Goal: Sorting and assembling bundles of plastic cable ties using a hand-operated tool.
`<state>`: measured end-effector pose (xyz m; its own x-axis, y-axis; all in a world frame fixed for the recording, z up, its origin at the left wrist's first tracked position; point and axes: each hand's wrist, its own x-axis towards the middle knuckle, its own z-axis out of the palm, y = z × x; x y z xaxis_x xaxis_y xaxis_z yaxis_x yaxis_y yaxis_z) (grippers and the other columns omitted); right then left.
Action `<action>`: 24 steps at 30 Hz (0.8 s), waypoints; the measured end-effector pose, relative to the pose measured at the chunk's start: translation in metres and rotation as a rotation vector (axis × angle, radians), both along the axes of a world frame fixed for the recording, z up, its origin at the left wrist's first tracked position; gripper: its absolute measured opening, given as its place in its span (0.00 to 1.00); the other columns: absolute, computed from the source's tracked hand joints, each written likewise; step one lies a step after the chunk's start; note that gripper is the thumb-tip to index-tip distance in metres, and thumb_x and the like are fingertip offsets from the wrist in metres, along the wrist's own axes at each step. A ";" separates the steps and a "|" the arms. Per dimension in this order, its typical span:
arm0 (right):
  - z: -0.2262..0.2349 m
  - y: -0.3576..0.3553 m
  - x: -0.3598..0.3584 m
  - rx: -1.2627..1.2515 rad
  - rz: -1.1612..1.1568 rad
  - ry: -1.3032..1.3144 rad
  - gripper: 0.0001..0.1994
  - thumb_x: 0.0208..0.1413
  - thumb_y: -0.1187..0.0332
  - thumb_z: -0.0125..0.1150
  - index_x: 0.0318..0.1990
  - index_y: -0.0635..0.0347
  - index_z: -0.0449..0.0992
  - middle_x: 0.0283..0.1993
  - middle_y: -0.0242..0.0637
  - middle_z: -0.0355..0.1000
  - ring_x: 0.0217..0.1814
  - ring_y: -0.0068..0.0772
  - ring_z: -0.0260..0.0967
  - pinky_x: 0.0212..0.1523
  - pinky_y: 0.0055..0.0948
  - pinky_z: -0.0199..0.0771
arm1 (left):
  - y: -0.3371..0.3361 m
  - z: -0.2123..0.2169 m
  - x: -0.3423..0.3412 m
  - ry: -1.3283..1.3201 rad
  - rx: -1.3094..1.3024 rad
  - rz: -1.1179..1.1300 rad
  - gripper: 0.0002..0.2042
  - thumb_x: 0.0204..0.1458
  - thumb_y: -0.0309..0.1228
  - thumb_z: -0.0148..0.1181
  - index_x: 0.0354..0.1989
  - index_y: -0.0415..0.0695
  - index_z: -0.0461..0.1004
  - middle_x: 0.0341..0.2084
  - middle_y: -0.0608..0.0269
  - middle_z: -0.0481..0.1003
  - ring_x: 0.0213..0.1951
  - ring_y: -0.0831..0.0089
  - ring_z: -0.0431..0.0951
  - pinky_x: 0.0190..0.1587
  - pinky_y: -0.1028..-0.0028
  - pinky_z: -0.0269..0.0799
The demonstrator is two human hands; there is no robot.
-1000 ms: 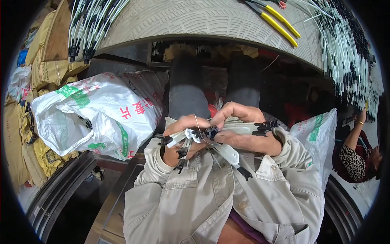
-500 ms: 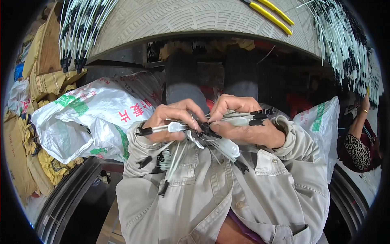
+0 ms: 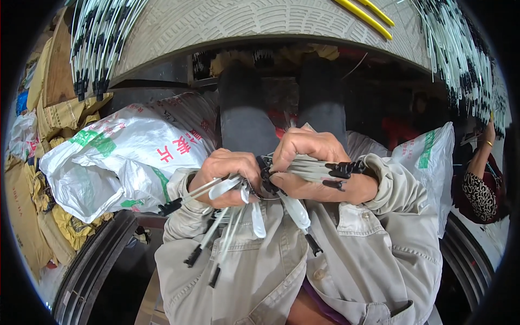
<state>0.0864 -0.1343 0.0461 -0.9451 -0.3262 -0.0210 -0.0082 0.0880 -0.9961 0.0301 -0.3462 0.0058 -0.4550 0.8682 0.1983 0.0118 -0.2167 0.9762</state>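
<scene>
Over my lap I hold a spread cluster of white rods [image 3: 230, 238] with black end pieces, which look like umbrella ribs. They meet at a small black hub [image 3: 265, 172]. My left hand [image 3: 230, 172] is closed at the hub's left side, fingers curled. My right hand [image 3: 317, 162] pinches the hub from the right, and several rods lie across its palm. Pale spoon-shaped pieces [image 3: 295, 211] hang from the cluster below both hands. A thin wire loop shows just under the hub; my fingers hide much of the hub.
A patterned table [image 3: 244, 21] stands ahead, holding rod bundles at left [image 3: 103, 49] and right [image 3: 460, 59]. A yellow-handled tool [image 3: 368, 19] lies there. White sacks [image 3: 135, 151] flank my legs. Another person's arm [image 3: 481, 157] shows at far right.
My left fingers have curled in, and the wire end that stood up beside them no longer shows. The left rods and spoon-shaped pieces have swung lower. My right hand keeps its pinch.
</scene>
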 end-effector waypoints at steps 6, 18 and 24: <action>0.002 0.000 -0.001 0.042 -0.007 0.029 0.08 0.37 0.75 0.65 0.22 0.55 0.70 0.25 0.28 0.71 0.27 0.25 0.69 0.36 0.27 0.61 | 0.009 0.009 0.019 0.108 -0.004 0.279 0.11 0.32 0.25 0.67 0.25 0.39 0.71 0.19 0.60 0.73 0.22 0.68 0.74 0.22 0.74 0.65; 0.008 0.005 -0.011 -0.109 0.080 -0.101 0.06 0.41 0.79 0.63 0.25 0.59 0.72 0.28 0.32 0.71 0.32 0.26 0.66 0.39 0.27 0.62 | 0.013 0.011 0.038 0.261 -0.003 0.633 0.17 0.37 0.25 0.68 0.38 0.35 0.73 0.31 0.51 0.73 0.30 0.67 0.76 0.31 0.75 0.72; 0.006 0.000 -0.011 -0.123 0.031 -0.166 0.06 0.42 0.74 0.65 0.25 0.60 0.72 0.24 0.29 0.71 0.25 0.17 0.64 0.29 0.21 0.61 | 0.010 0.006 0.040 0.221 0.030 0.601 0.17 0.37 0.25 0.68 0.38 0.34 0.73 0.35 0.46 0.75 0.35 0.61 0.78 0.36 0.71 0.75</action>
